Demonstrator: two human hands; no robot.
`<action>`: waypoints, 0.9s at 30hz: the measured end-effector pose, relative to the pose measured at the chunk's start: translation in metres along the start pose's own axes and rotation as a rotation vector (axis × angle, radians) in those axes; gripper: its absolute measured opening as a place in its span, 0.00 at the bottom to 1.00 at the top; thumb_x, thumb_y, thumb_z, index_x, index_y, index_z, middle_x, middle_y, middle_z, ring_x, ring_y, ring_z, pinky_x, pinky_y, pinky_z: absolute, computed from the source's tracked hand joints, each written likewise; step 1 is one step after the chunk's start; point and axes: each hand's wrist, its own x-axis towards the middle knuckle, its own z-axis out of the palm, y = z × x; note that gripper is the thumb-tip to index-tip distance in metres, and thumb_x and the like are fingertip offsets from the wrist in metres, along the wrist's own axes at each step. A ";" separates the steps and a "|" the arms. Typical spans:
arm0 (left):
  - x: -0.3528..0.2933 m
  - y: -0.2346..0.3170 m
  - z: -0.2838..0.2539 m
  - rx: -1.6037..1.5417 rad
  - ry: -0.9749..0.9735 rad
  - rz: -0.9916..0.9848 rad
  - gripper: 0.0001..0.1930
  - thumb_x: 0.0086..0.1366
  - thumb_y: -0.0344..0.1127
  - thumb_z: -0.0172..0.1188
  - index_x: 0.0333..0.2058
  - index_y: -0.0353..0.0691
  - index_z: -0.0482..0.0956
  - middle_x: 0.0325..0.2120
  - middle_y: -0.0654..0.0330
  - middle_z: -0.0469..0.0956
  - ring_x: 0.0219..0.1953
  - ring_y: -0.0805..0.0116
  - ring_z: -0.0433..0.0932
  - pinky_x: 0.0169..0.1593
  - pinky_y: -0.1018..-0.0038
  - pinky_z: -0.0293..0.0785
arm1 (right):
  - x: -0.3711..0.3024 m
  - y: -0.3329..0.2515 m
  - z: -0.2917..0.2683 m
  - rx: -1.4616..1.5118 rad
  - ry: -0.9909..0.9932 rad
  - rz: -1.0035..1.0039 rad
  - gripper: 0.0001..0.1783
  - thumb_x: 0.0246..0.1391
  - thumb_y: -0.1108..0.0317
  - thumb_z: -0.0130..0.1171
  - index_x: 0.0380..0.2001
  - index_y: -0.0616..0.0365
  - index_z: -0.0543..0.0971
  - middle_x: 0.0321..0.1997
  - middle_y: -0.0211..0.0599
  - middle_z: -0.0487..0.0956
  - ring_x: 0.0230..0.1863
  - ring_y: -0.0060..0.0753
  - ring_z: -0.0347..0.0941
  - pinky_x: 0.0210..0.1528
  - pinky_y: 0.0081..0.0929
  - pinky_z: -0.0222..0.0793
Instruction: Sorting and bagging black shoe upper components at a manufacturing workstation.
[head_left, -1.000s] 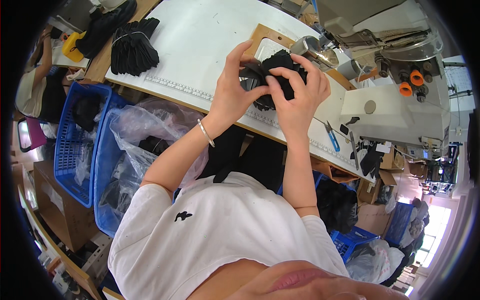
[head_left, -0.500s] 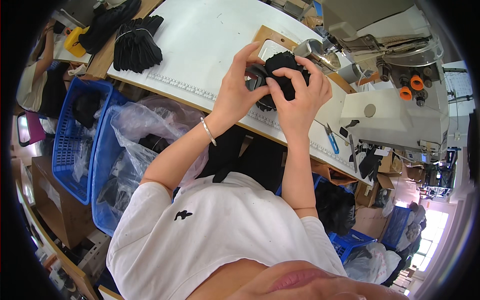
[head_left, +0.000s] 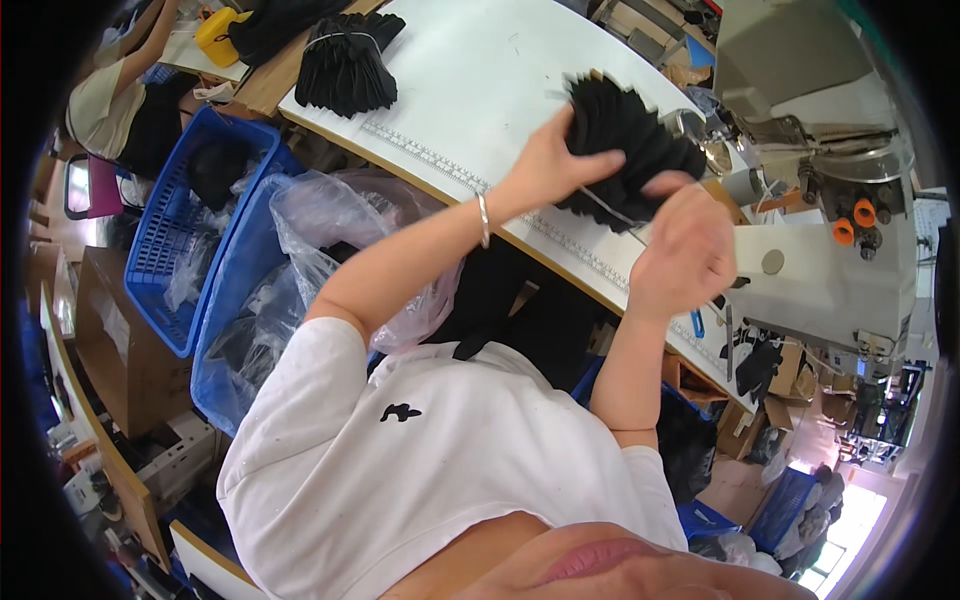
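Note:
A thick bundle of black fabric pieces (head_left: 630, 140), fanned in pleats, is tilted up above the white table. My left hand (head_left: 560, 165) grips its left side, thumb across the front and the other fingers hidden behind. A thin pale tie (head_left: 607, 205) crosses the bundle's lower edge. At the bundle's lower right, my right hand (head_left: 685, 245) is closed and blurred by motion; whatever its curled fingers hold is hidden. A similar tied black bundle (head_left: 347, 65) lies at the table's far left.
The white table (head_left: 470, 90) has a ruler strip (head_left: 425, 157) along its near edge. A sewing machine (head_left: 800, 270) stands right, with blue-handled snips (head_left: 697, 322) near it. Blue crates (head_left: 160, 285) and plastic bags (head_left: 325, 215) are at my left. Another person (head_left: 110, 100) sits far left.
The black bundle has turned and spread out, showing its pleats and tie. My left hand has shifted to its left side. My right hand has come off its top and moved nearer and right, closing.

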 end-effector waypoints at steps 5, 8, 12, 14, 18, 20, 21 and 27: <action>0.062 0.025 -0.063 -0.005 0.115 -0.162 0.24 0.59 0.41 0.69 0.48 0.30 0.76 0.41 0.46 0.81 0.45 0.55 0.81 0.51 0.66 0.75 | 0.015 -0.040 0.009 1.059 -0.479 0.223 0.42 0.64 0.27 0.33 0.15 0.52 0.70 0.16 0.26 0.66 0.13 0.25 0.55 0.40 0.47 0.74; 0.087 0.053 -0.116 0.152 0.095 -0.191 0.31 0.64 0.49 0.64 0.54 0.26 0.74 0.46 0.40 0.81 0.50 0.43 0.80 0.57 0.60 0.74 | 0.017 -0.072 0.039 1.402 -0.535 0.343 0.37 0.73 0.46 0.38 0.08 0.51 0.67 0.09 0.25 0.63 0.07 0.21 0.50 0.33 0.39 0.76; 0.124 0.017 -0.149 1.235 0.383 -0.284 0.35 0.65 0.60 0.57 0.52 0.28 0.78 0.52 0.39 0.78 0.56 0.44 0.78 0.58 0.59 0.74 | -0.003 -0.082 0.077 1.739 -0.540 0.502 0.37 0.73 0.48 0.37 0.08 0.52 0.68 0.11 0.27 0.63 0.09 0.24 0.55 0.30 0.48 0.78; 0.124 0.003 -0.179 1.315 0.398 -0.320 0.34 0.67 0.61 0.55 0.51 0.29 0.80 0.53 0.38 0.77 0.57 0.44 0.77 0.58 0.57 0.73 | -0.015 -0.085 0.072 1.756 -0.542 0.545 0.36 0.73 0.49 0.38 0.09 0.53 0.69 0.11 0.28 0.64 0.09 0.24 0.56 0.30 0.48 0.78; 0.072 0.012 -0.224 1.353 0.291 0.420 0.30 0.68 0.58 0.57 0.45 0.29 0.80 0.41 0.41 0.80 0.44 0.44 0.79 0.51 0.59 0.74 | -0.023 -0.088 0.067 1.746 -0.569 0.635 0.34 0.71 0.49 0.42 0.10 0.54 0.70 0.12 0.29 0.65 0.11 0.26 0.58 0.30 0.46 0.78; -0.003 0.039 -0.216 1.116 0.274 0.458 0.20 0.70 0.50 0.59 0.41 0.35 0.81 0.35 0.51 0.81 0.39 0.55 0.79 0.46 0.65 0.75 | -0.026 -0.084 0.065 1.750 -0.574 0.664 0.33 0.71 0.50 0.43 0.11 0.54 0.71 0.13 0.30 0.66 0.12 0.27 0.59 0.30 0.46 0.78; -0.047 0.034 -0.238 1.133 0.277 0.395 0.17 0.67 0.43 0.63 0.40 0.32 0.81 0.33 0.53 0.81 0.35 0.61 0.79 0.42 0.69 0.75 | -0.027 -0.083 0.067 1.750 -0.574 0.679 0.33 0.71 0.50 0.44 0.11 0.54 0.71 0.13 0.30 0.66 0.12 0.27 0.60 0.30 0.45 0.78; -0.219 -0.010 -0.191 1.150 -0.229 0.404 0.09 0.59 0.31 0.65 0.38 0.41 0.78 0.35 0.57 0.78 0.41 0.54 0.78 0.39 0.62 0.77 | -0.045 -0.076 0.086 1.745 -0.605 0.788 0.30 0.69 0.51 0.49 0.13 0.56 0.73 0.14 0.32 0.69 0.15 0.29 0.63 0.30 0.43 0.78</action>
